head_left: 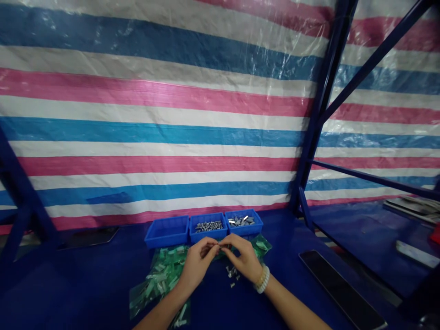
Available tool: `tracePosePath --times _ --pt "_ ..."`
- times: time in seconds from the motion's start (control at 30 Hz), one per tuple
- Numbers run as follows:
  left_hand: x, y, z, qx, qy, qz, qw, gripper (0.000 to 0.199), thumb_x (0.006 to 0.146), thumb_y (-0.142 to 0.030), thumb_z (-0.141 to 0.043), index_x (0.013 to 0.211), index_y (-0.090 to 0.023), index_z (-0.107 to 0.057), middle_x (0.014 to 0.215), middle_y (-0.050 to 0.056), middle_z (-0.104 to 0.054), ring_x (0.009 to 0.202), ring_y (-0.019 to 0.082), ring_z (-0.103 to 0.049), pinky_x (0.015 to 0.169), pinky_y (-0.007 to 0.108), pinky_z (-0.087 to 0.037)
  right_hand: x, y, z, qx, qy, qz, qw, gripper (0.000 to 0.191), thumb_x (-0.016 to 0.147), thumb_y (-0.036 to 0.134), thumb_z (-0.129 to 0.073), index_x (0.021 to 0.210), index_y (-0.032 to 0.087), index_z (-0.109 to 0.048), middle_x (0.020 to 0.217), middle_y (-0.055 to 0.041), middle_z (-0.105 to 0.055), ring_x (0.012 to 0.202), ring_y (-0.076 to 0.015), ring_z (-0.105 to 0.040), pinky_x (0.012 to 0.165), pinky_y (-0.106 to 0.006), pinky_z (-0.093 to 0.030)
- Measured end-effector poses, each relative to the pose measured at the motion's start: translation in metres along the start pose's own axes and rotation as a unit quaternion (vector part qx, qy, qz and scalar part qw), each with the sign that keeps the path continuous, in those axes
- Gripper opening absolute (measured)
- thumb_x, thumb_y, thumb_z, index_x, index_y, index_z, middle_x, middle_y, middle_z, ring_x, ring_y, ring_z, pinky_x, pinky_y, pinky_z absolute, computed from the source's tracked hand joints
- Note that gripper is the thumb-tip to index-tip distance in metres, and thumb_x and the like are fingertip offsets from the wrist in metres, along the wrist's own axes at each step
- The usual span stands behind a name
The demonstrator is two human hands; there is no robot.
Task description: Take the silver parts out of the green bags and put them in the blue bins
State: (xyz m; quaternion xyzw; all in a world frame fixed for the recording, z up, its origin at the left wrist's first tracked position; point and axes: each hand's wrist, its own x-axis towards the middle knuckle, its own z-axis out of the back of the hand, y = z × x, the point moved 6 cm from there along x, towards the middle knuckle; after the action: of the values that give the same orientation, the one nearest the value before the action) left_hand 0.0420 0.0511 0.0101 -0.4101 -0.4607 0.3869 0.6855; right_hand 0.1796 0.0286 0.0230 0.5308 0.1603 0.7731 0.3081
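Observation:
My left hand [198, 262] and my right hand [244, 257] meet over the blue tabletop, fingertips pinched together. Whatever small piece they hold between them is too tiny to make out. Under and beside my left hand lies a green-tinted clear plastic bag [160, 275] with several small pale pieces in and on it. Several loose screws [233, 271] lie on the table next to my right hand. Just beyond the fingers, a middle blue bin [208, 237] holds small metal screws [209, 226], and a right blue bin [246, 230] holds short shiny metal parts [240, 221].
A third blue bin [167, 239] stands at the left of the row. A dark phone [340, 286] lies on the right, and a flat dark object [90, 237] at the back left. Blue metal posts [311, 137] frame the table [85, 284], before a striped plastic sheet [154, 110].

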Motion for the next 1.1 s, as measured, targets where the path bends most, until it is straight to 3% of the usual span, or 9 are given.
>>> tracePosePath --times 0.37,0.5,0.63,0.77,0.87,0.93,1.0,1.1 --pt "-0.004 0.002 -0.005 -0.07 -0.009 0.02 0.997 0.023 0.074 -0.032 -0.068 0.09 -0.017 -0.06 0.074 0.002 -0.068 0.073 0.019 -0.067 0.073 0.031 -0.053 0.004 0.005 0.013 -0.019 -0.041 -0.004 0.999 0.008 0.085 0.024 -0.06 0.081 0.019 -0.065 0.075 -0.0038 -0.064 0.071 -0.0166 -0.059 0.067 -0.028 -0.047" --pt "-0.008 0.0 -0.007 -0.062 -0.034 -0.023 0.997 0.021 0.071 -0.026 -0.072 0.087 -0.018 -0.062 0.078 0.002 -0.068 0.074 0.018 -0.066 0.073 0.03 -0.054 0.004 0.001 0.013 -0.018 -0.045 -0.032 0.998 0.013 0.086 0.024 -0.059 0.075 0.019 -0.064 0.072 -0.0028 -0.062 0.068 -0.0159 -0.057 0.065 -0.027 -0.045" --pt "-0.011 -0.007 -0.001 0.032 -0.078 -0.094 0.992 0.012 0.077 -0.026 -0.066 0.086 -0.018 -0.066 0.076 0.002 -0.065 0.072 0.017 -0.063 0.069 0.028 -0.052 0.002 -0.002 0.001 0.012 0.006 -0.033 0.999 0.02 0.091 0.024 -0.051 0.078 0.018 -0.065 0.075 -0.0035 -0.064 0.07 -0.016 -0.058 0.067 -0.027 -0.046" --pt "0.013 -0.029 0.013 0.141 -0.094 -0.181 0.969 0.011 0.082 -0.023 -0.061 0.089 -0.019 -0.068 0.08 0.003 -0.065 0.073 0.016 -0.061 0.069 0.029 -0.05 0.0 -0.001 -0.007 0.043 0.049 -0.014 0.998 0.021 0.092 0.02 -0.047 0.096 0.019 -0.068 0.088 -0.0059 -0.067 0.082 -0.0179 -0.061 0.075 -0.029 -0.048" --pt "0.046 -0.044 0.026 0.216 -0.113 -0.213 0.946 0.016 0.08 -0.02 -0.06 0.095 -0.019 -0.067 0.083 0.003 -0.066 0.075 0.018 -0.062 0.072 0.031 -0.05 0.001 -0.007 -0.001 0.034 0.014 -0.03 0.999 0.024 0.091 0.016 -0.047 0.101 0.02 -0.068 0.089 -0.0056 -0.069 0.084 -0.0181 -0.062 0.078 -0.03 -0.048" --pt "0.059 -0.047 0.03 0.268 -0.122 -0.208 0.933 0.03 0.077 -0.016 -0.061 0.107 -0.019 -0.062 0.086 0.003 -0.065 0.078 0.019 -0.062 0.075 0.033 -0.049 0.001 -0.011 0.005 0.023 -0.017 -0.048 0.998 0.024 0.09 0.015 -0.047 0.1 0.02 -0.068 0.086 -0.0052 -0.069 0.081 -0.0178 -0.063 0.076 -0.03 -0.049" --pt "0.057 -0.044 0.025 0.31 -0.097 -0.197 0.925 0.033 0.076 -0.012 -0.06 0.109 -0.019 -0.06 0.09 0.004 -0.065 0.081 0.02 -0.061 0.078 0.035 -0.049 0.002 -0.015 0.011 0.017 -0.049 -0.062 0.997 0.025 0.089 0.014 -0.047 0.103 0.02 -0.067 0.087 -0.0053 -0.068 0.079 -0.0175 -0.063 0.074 -0.029 -0.049" --pt "0.03 -0.027 -0.004 0.357 0.045 -0.164 0.918 0.02 0.075 -0.01 -0.06 0.092 -0.02 -0.064 0.088 0.004 -0.066 0.084 0.021 -0.061 0.078 0.034 -0.048 0.0 -0.017 0.017 0.016 -0.094 -0.068 0.993 0.03 0.088 0.013 -0.046 0.111 0.019 -0.063 0.09 -0.0055 -0.067 0.081 -0.0176 -0.063 0.074 -0.029 -0.05"
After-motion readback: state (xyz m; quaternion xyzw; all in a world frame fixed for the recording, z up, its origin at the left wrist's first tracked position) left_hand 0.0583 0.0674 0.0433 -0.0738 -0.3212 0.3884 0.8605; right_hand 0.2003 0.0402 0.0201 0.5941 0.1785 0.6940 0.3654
